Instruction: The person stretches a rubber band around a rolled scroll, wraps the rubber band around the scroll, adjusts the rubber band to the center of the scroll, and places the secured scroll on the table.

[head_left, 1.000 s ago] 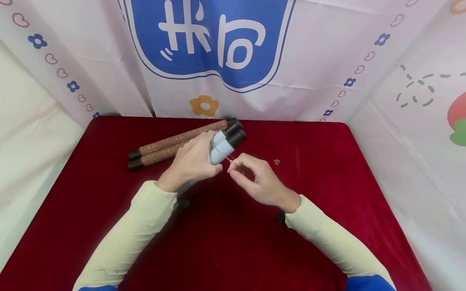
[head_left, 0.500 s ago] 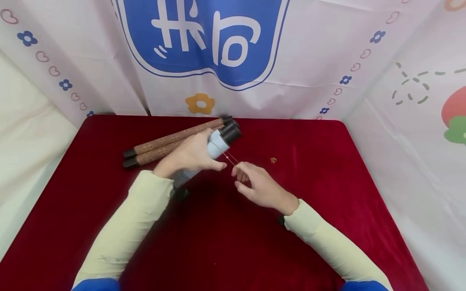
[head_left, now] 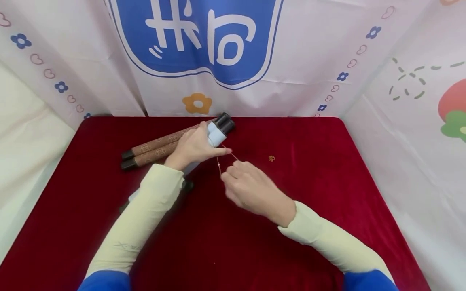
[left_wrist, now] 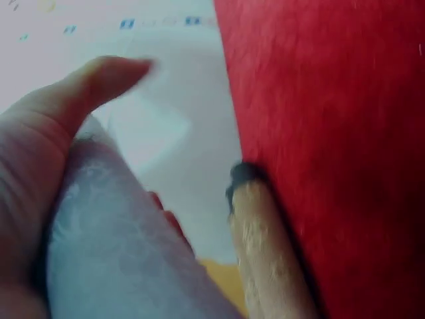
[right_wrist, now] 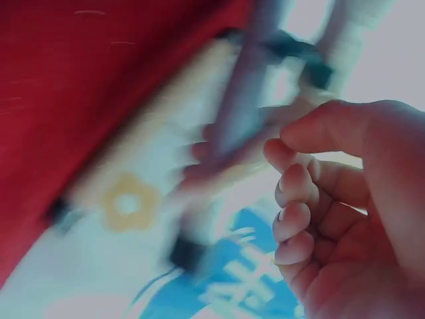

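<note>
My left hand (head_left: 194, 145) grips a light-blue rolled scroll (head_left: 217, 137) with black end caps, held tilted above the table. In the left wrist view its patterned blue surface (left_wrist: 126, 226) lies under the raised thumb. A thin reddish cord (head_left: 219, 165) with a small bead runs in two strands from the scroll to my right hand (head_left: 251, 192), which pinches it with curled fingers. Thumb and index fingertip meet in the right wrist view, where the cord is too faint to make out. Behind the left hand lie two brown patterned rolls (head_left: 158, 152) with black ends, partly covered.
A small gold-coloured ornament (head_left: 271, 159) lies on the red cloth-covered table (head_left: 309, 182), right of the hands. A white printed curtain (head_left: 291, 60) hangs close behind the table's back edge, with more fabric on both sides.
My right hand has turned knuckles-up and drawn the cord down, so its strands have spread apart. The left hand has swung the blue scroll's capped end slightly away and left.
</note>
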The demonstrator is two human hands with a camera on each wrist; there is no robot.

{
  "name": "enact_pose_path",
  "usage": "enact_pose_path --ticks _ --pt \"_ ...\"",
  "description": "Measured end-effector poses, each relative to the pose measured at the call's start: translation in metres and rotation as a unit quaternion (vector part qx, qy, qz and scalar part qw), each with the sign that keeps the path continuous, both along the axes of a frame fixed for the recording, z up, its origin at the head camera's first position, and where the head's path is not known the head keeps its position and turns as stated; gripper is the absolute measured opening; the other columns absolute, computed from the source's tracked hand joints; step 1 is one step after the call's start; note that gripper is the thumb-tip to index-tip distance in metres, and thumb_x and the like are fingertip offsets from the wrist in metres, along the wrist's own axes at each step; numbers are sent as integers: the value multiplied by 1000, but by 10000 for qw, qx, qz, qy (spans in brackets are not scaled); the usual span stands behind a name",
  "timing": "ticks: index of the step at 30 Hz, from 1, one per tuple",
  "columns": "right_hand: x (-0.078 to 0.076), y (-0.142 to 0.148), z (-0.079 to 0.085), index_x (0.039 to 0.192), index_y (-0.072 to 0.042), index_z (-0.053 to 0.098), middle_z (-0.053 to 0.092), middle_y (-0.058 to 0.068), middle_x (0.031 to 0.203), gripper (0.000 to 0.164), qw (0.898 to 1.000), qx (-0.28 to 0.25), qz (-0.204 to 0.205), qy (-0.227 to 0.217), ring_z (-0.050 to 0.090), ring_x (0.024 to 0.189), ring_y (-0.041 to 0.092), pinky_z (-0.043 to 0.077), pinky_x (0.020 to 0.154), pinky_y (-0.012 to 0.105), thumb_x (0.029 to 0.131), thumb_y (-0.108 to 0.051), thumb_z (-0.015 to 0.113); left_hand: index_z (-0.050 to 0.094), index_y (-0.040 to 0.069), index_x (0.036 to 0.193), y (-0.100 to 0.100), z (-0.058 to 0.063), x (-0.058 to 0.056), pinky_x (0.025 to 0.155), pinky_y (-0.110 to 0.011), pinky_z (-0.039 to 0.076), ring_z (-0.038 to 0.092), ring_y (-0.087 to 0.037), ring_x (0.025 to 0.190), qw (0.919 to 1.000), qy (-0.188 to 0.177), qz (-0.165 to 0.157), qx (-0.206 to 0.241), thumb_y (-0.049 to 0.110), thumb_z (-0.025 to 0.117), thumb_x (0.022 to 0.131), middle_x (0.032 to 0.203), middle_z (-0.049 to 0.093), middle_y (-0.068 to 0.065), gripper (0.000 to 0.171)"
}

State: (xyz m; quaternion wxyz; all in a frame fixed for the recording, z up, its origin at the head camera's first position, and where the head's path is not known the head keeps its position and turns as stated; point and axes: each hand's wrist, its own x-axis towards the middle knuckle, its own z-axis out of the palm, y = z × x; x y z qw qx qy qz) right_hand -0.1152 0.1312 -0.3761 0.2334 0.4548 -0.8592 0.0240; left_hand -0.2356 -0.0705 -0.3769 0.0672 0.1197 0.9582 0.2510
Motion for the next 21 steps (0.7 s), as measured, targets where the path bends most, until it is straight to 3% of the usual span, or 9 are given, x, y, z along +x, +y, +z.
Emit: enact_pose_path --ticks 2,5,10,14,17,21 --pt "-1 -9 6 86 -10 66 62 2 79 8 9998 -71 185 41 53 75 20 46 71 28 91 -15 70 48 7 139 8 -2 2 74 -40 51 63 -27 85 9997 172 -22 178 89 65 77 98 61 -8 104" --pt "-6 -6 -1 91 -10 65 61 3 81 8 9999 -71 95 -104 55 77 21 47 72 30 91 -16 70 51 8 131 10 3 6 69 -40 51 63 -26 79 9977 563 -32 388 93 44 85 92 60 -7 97" --pt "-23 44 -28 117 -11 66 62 13 102 32 9974 106 -675 -243 58 85 27 51 72 35 86 -9 73 55 0 118 0 15 7 65 -50 53 63 -36 74 9858 1626 23 425 63 28 107 87 61 -16 69" --pt "-41 73 -31 122 -19 71 59 23 131 35 9957 183 -767 -490 63 108 36 58 82 43 89 -8 70 55 -1 116 -9 16 13 65 -56 54 62 -40 71 9735 2247 -125 412 38 29 106 88 62 -20 48" --pt "-57 86 -12 117 -18 77 51 24 147 29 9943 -32 -601 -877 56 128 39 56 96 52 91 -6 70 57 -2 126 -11 16 25 69 -54 56 63 -37 76 9708 2256 -614 539 29 31 103 94 65 -20 47" --pt "-69 96 22 109 -12 82 47 20 156 24 9910 -429 -3 -1270 48 139 37 46 111 57 88 -3 74 53 0 147 -12 22 46 81 -48 56 63 -29 88 9723 1665 -1393 864 23 32 104 103 67 -16 53"
